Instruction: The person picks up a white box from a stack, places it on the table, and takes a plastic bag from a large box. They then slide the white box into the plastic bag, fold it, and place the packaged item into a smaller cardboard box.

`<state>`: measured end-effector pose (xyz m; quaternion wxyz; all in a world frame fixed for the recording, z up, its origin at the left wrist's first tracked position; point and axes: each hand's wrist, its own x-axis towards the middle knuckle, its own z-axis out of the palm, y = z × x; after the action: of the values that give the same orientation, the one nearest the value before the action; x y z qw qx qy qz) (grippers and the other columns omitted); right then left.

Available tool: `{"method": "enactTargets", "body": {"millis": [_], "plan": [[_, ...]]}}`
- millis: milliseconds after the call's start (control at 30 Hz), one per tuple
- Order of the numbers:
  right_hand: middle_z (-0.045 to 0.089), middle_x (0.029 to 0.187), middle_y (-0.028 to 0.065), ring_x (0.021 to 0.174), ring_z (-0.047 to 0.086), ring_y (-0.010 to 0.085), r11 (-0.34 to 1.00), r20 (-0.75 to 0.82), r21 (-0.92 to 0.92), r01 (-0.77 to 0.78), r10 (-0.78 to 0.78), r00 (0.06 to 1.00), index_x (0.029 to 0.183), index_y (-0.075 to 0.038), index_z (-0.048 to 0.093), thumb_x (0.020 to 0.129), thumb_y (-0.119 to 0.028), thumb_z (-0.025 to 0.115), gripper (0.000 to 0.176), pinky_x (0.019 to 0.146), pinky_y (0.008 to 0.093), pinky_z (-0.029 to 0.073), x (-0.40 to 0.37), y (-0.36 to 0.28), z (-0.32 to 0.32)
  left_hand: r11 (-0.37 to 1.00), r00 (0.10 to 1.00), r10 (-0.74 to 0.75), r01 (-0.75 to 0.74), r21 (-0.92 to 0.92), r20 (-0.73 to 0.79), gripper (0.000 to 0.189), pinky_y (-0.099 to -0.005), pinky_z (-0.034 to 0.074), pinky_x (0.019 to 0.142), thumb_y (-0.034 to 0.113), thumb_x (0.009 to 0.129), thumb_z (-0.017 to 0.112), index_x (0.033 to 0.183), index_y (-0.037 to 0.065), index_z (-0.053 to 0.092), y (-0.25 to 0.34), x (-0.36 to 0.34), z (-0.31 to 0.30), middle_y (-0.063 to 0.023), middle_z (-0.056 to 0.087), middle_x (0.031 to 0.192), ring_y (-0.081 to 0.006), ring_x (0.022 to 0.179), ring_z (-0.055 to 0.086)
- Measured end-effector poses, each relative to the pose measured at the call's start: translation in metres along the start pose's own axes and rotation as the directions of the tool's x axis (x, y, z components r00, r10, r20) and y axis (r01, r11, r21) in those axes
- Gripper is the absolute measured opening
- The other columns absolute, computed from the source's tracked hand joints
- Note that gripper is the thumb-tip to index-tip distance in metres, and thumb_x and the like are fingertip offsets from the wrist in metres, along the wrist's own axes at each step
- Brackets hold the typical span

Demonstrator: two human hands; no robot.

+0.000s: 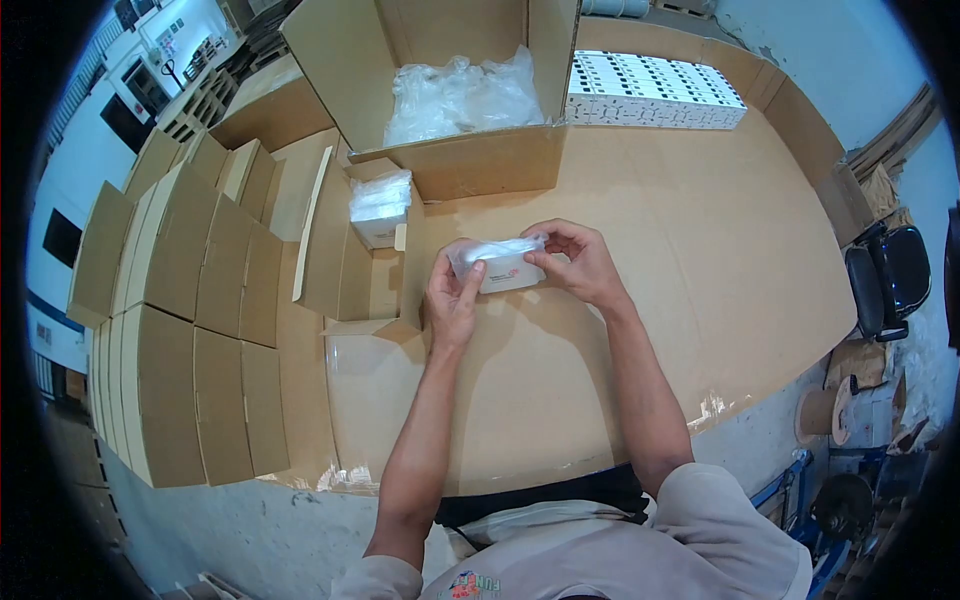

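Note:
Between my two hands is a small white box in a clear plastic bag, with some small print on its front. My left hand grips its left end, the thumb across the front. At the other end, my right hand pinches the bag's upper right corner. Just left of my hands stands an open cardboard carton, its flap raised. Inside it, at the far end, several bagged white boxes are stacked, and bare carton floor shows at the near end.
Behind the small carton, a large open carton holds crumpled clear plastic bags. Rows of white printed boxes sit at the back right. Stacked brown cartons line the left side. A black chair stands beyond the table's right edge.

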<state>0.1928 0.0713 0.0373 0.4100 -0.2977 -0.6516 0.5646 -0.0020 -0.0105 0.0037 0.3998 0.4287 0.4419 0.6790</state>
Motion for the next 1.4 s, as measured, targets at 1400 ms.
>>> {"method": "enactTargets", "body": {"millis": [1400], "plan": [[0.071, 0.083, 0.0055, 0.070, 0.059, 0.0067, 0.922, -0.273, 0.384, -0.057, 0.172, 0.946, 0.092, 0.000, 0.074, 0.091, -0.011, 0.078, 0.012, 0.058, 0.0245, 0.043, 0.002, 0.018, 0.022, 1.000, 0.931, -0.022, 0.015, -0.021, -0.365, 0.024, -0.0229, 0.045, 0.081, 0.025, 0.105, 0.064, 0.100, 0.002, 0.069, -0.004, -0.004, 0.027, 0.0010, 0.065, 0.094, -0.0054, 0.088, 0.055]]}}
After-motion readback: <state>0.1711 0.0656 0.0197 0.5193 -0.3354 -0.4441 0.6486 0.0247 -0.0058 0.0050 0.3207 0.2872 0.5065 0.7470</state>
